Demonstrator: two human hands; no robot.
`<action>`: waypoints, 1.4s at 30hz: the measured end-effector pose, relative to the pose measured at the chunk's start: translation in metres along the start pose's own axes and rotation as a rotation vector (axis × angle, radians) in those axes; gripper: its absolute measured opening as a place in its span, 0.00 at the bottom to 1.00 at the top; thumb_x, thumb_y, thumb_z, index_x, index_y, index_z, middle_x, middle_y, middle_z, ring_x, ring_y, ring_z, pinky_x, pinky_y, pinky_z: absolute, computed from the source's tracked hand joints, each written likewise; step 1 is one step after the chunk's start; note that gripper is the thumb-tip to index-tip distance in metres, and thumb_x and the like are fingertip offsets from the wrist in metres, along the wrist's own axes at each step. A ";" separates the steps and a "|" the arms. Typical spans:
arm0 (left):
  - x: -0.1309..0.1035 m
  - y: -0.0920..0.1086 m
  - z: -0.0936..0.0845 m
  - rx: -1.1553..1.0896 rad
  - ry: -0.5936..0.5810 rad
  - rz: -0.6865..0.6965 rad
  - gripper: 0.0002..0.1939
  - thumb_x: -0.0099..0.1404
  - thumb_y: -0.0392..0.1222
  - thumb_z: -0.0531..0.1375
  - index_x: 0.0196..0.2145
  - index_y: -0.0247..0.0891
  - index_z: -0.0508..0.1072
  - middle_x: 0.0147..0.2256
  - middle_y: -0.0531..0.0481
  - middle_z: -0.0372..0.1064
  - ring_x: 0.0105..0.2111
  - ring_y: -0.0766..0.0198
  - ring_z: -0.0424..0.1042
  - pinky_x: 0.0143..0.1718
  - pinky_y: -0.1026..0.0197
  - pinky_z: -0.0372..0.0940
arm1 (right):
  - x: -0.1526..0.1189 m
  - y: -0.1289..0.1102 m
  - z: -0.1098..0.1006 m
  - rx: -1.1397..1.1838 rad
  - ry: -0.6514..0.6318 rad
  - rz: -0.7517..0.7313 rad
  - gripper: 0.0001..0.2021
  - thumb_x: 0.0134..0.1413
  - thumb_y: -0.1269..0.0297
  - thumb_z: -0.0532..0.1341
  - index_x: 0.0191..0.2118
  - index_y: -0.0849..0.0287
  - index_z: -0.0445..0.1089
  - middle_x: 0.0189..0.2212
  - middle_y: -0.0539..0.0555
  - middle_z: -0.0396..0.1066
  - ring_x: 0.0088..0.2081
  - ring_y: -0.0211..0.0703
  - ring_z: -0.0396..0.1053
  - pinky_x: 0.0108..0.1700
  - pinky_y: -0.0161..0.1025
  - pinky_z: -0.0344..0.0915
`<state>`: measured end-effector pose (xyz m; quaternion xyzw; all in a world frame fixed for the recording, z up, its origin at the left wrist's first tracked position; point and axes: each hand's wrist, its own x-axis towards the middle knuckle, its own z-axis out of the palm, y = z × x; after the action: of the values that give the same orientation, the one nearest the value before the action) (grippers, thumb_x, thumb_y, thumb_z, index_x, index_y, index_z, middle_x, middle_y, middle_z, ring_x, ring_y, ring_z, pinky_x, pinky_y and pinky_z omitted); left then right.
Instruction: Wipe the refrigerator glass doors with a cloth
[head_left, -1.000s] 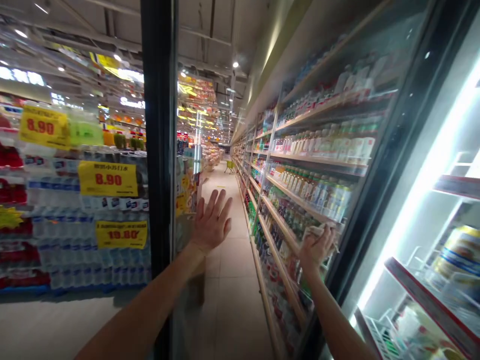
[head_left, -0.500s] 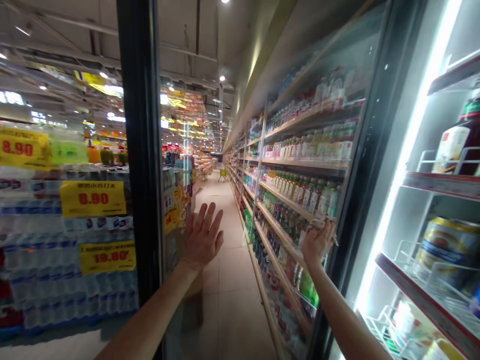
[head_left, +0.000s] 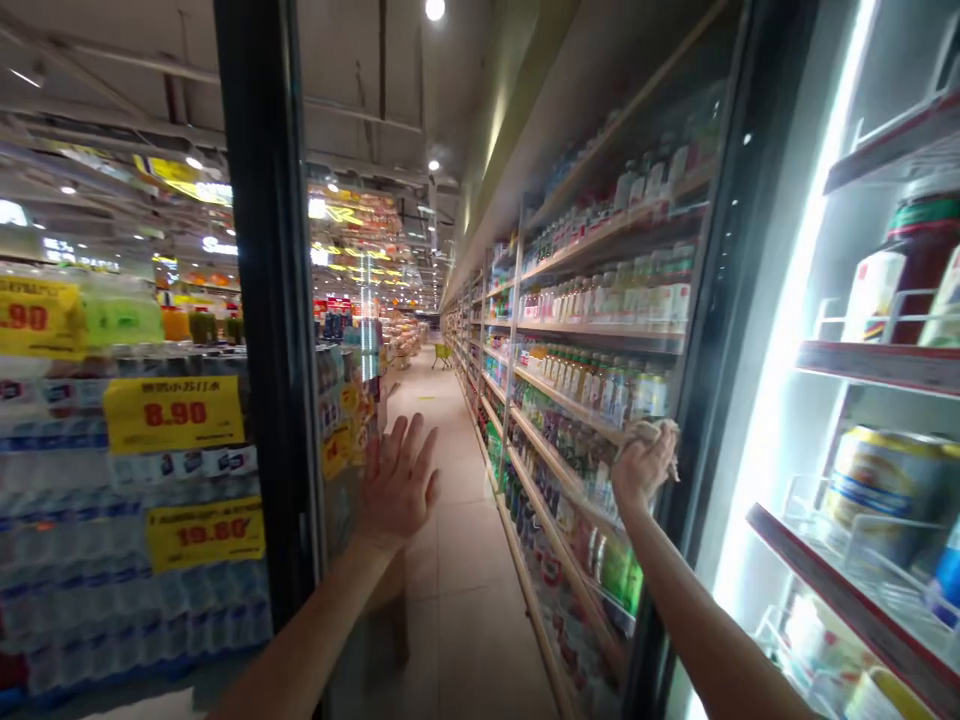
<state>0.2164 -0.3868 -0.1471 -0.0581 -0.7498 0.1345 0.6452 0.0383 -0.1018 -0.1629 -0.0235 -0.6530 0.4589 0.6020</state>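
Observation:
A glass door with a dark frame (head_left: 268,300) stands in front of me, and shelves of bottles show through or in its pane. My left hand (head_left: 400,482) is spread near the door's left part, palm forward, with nothing in it; it appears to rest on the glass. At the right side of the pane, my right hand (head_left: 645,470) presses a pale, crumpled cloth (head_left: 654,434) against the glass, close to the right part of the frame (head_left: 724,300).
On the right a lit cooler holds cans (head_left: 885,485) and bottles (head_left: 877,290) on wire shelves. Packed bottles with yellow price signs (head_left: 174,412) stand at the left. An aisle floor (head_left: 457,540) runs ahead, with a green cart (head_left: 442,354) far off.
My right hand and the cloth have shifted slightly right and up along the pane. My left hand stays spread. The view has moved slightly.

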 end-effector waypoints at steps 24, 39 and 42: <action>-0.001 -0.001 0.000 -0.029 -0.012 -0.022 0.33 0.64 0.41 0.53 0.64 0.41 0.44 0.60 0.41 0.54 0.65 0.57 0.41 0.64 0.48 0.38 | -0.073 -0.080 -0.008 0.255 -0.381 -0.859 0.23 0.55 0.67 0.54 0.57 0.53 0.58 0.59 0.59 0.58 0.64 0.51 0.48 0.58 0.56 0.55; 0.001 0.002 -0.002 -0.019 -0.004 -0.017 0.34 0.65 0.41 0.52 0.65 0.41 0.42 0.62 0.43 0.51 0.65 0.58 0.41 0.64 0.48 0.37 | -0.006 -0.043 0.015 0.227 -0.017 -0.304 0.20 0.55 0.64 0.51 0.53 0.63 0.60 0.60 0.67 0.52 0.64 0.52 0.47 0.61 0.58 0.50; 0.000 0.000 -0.001 -0.035 -0.008 -0.022 0.34 0.65 0.41 0.52 0.65 0.42 0.41 0.62 0.43 0.50 0.64 0.58 0.42 0.64 0.48 0.37 | -0.027 -0.043 0.016 0.179 -0.156 -0.577 0.21 0.57 0.64 0.50 0.56 0.57 0.58 0.61 0.62 0.53 0.65 0.50 0.46 0.61 0.58 0.49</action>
<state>0.2174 -0.3869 -0.1467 -0.0604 -0.7553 0.1143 0.6425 0.0555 -0.1513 -0.1549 0.2511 -0.6341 0.3253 0.6550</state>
